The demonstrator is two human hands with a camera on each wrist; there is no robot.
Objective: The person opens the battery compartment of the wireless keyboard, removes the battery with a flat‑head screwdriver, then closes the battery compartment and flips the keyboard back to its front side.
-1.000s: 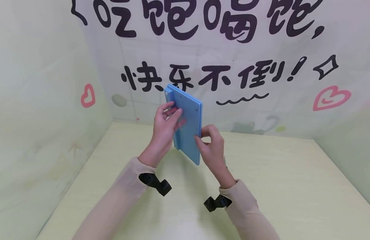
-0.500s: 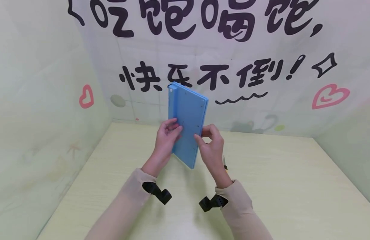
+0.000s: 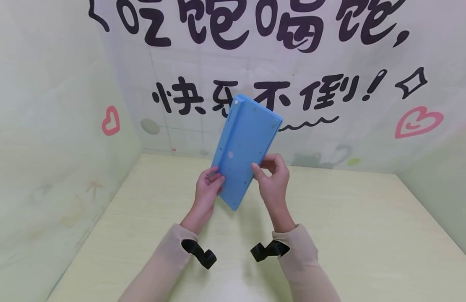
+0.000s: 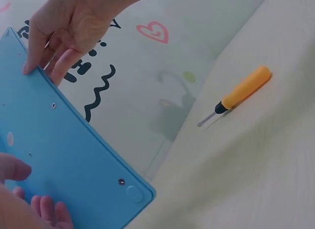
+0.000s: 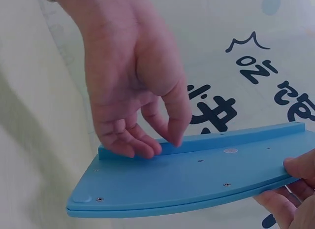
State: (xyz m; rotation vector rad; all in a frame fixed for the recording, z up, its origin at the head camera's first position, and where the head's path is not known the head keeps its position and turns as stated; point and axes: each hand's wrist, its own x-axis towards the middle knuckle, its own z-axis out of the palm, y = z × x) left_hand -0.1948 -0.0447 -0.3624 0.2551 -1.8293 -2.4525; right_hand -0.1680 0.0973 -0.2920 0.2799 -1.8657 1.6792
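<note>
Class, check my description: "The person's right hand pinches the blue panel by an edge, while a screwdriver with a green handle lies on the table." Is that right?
Not quite: the handle of the screwdriver is orange, not green, as the left wrist view shows. The rest stands: the right hand pinches the blue panel by an edge, and the screwdriver lies on the table.

Blue rectangular plastic slab (image 3: pixel 248 144): smooth, satin-matt
Small round metal screws (image 4: pixel 121 181): shiny
Orange-handled screwdriver (image 4: pixel 234 97): smooth plastic grip (image 4: pixel 251 84), metal shaft (image 4: pixel 206 120)
Pale yellow-green tabletop (image 3: pixel 353 218): smooth, faint wood-like grain
Beige long sleeves (image 3: pixel 157 264): matt woven-looking cloth
</note>
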